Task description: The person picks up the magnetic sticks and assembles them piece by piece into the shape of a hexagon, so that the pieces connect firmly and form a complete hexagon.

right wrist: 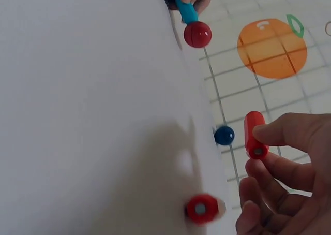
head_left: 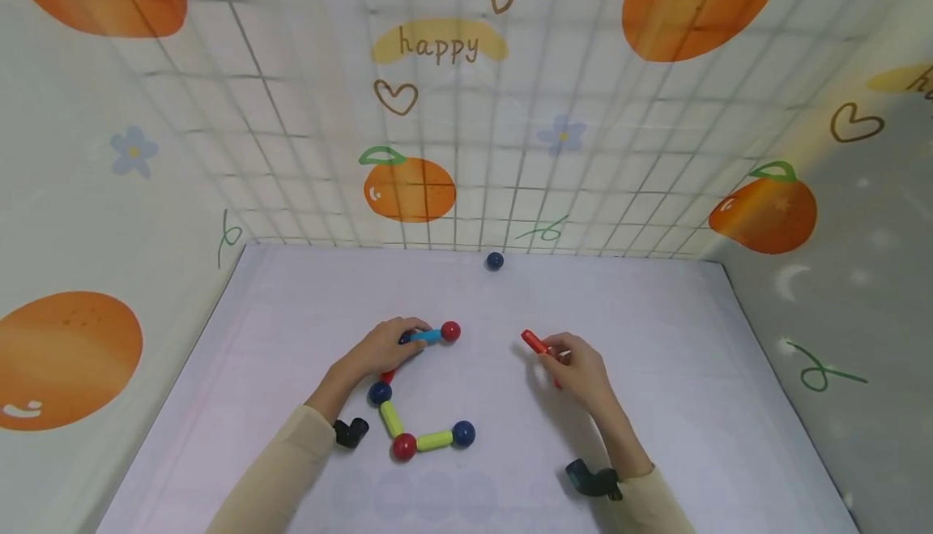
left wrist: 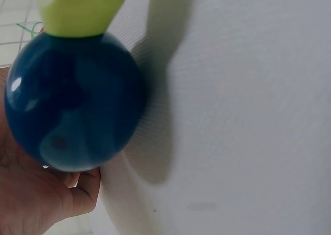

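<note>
My left hand (head_left: pixel 389 345) pinches the blue rod (head_left: pixel 428 337) at the upper end of a chain of magnetic rods and balls. A red ball (head_left: pixel 450 331) caps that rod; a dark blue ball at its other end is partly hidden by the fingers. The chain bends down through a red rod (head_left: pixel 389 375), a blue ball (head_left: pixel 380 393), yellow-green rods (head_left: pixel 435 440) and a red ball (head_left: pixel 404 446) to a blue ball (head_left: pixel 463 434). My right hand (head_left: pixel 579 368) holds a red rod (right wrist: pixel 254 134) between thumb and fingers. Below it is another red rod (right wrist: pixel 200 209), blurred.
A loose dark blue ball (head_left: pixel 495 261) lies at the table's back edge. The white table (head_left: pixel 656 315) meets patterned cloth walls (head_left: pixel 466 113) at the back and sides. Black wrist-mounted pieces (head_left: pixel 592 479) sit by both wrists.
</note>
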`<state>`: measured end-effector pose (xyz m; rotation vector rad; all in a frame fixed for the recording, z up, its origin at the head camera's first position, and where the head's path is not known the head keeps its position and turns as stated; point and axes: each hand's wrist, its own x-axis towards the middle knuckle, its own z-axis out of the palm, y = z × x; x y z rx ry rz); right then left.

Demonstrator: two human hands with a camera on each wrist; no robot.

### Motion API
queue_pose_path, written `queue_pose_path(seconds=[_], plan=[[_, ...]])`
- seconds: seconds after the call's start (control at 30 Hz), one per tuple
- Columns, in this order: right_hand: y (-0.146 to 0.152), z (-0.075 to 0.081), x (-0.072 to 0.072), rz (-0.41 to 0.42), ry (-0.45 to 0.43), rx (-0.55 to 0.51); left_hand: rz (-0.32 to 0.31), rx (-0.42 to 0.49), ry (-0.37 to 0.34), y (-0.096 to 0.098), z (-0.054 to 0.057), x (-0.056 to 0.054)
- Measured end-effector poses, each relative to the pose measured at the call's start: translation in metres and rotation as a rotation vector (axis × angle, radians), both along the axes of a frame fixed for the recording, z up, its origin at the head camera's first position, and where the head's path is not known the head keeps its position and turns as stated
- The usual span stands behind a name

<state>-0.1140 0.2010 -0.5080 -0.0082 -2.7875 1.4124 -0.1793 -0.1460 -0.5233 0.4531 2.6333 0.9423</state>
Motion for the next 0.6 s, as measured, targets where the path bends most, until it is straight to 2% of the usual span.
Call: queue_pose_path(seconds=[0.33,0.6], plan=[[-0.020,-0.012,-0.011,0.029,0.023,-0.029,-0.008,-0.002,0.005,0.000,-0.002,-0.001],[-0.039,-0.016,-0.019,0.055,-0.029,-0.112,-0.017,0.007,0.010,-0.001,-0.002,-0.001]])
